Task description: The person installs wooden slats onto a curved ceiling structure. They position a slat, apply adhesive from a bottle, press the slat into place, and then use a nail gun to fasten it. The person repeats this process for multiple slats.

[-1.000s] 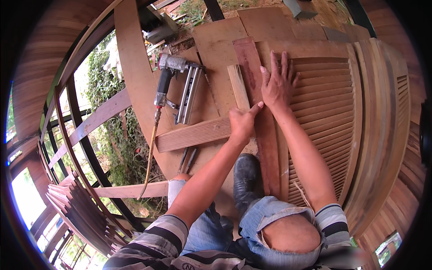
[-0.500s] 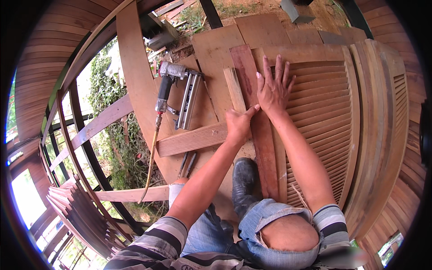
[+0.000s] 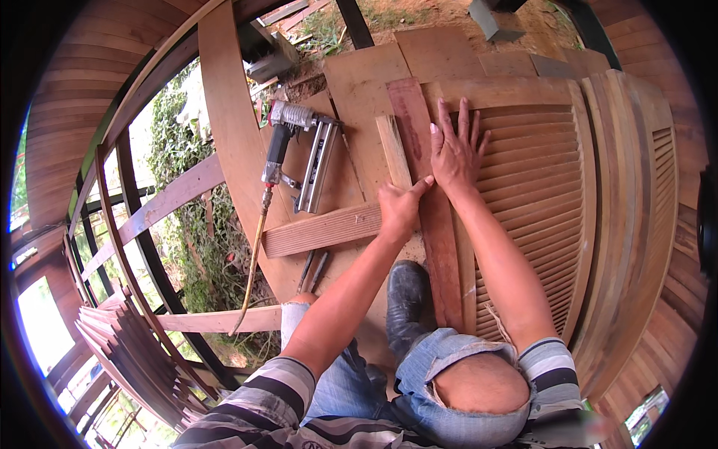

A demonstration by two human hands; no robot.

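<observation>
My left hand (image 3: 399, 209) is closed round a length of wood (image 3: 321, 230) that runs off to the left. A shorter light wooden strip (image 3: 392, 150) points away from the same hand; whether the two are joined is hidden under my fingers. The left thumb reaches across onto a long reddish-brown plank (image 3: 437, 247), which lies along the left stile of a louvred wooden shutter (image 3: 527, 179). With fingers spread, my right hand (image 3: 456, 153) rests flat over the shutter's upper left corner, its heel beside the plank and close to the left thumb.
A nail gun (image 3: 288, 150) lies on the boards to the left, its yellowish hose (image 3: 254, 277) trailing toward me. Two dark slim tools (image 3: 315, 271) sit below the length of wood. More shutters (image 3: 624, 209) stand at the right. My boot (image 3: 407, 299) is beside the plank.
The whole view has shifted slightly. Both hands keep the same place on the wood and the shutter.
</observation>
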